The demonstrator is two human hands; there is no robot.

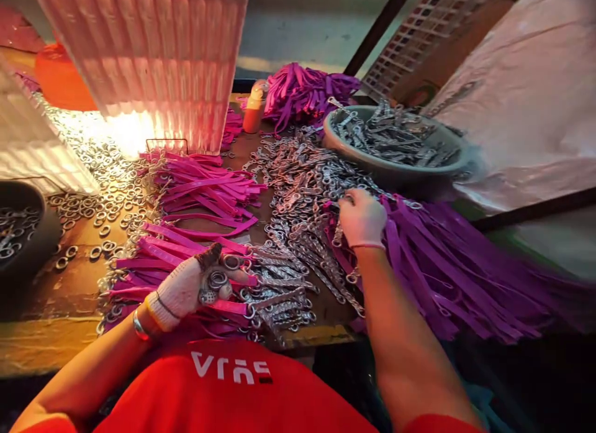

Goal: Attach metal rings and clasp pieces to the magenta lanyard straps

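Note:
In a white knitted glove, my left hand [186, 287] is cupped around several metal rings [218, 279], its thumb tip dark with wear. Beneath it lies a bundle of pink straps [158, 250] with metal pieces at their ends. My right hand [362, 218], also gloved, has its fingers closed beside a heap of metal clasps [302, 178]; what they pinch is hidden. Long purple straps [423, 265] with rings at their ends spread rightward from beside that hand. Braided metal pieces [279, 284] lie between both hands.
A grey-green basin [395, 166] of metal clasps stands at the back right. Loose rings [105, 215] cover the left side near a dark bowl [46, 234]. Corrugated panels [162, 66] shield a bright lamp. A bottle [254, 110] stands near piled purple straps [302, 91].

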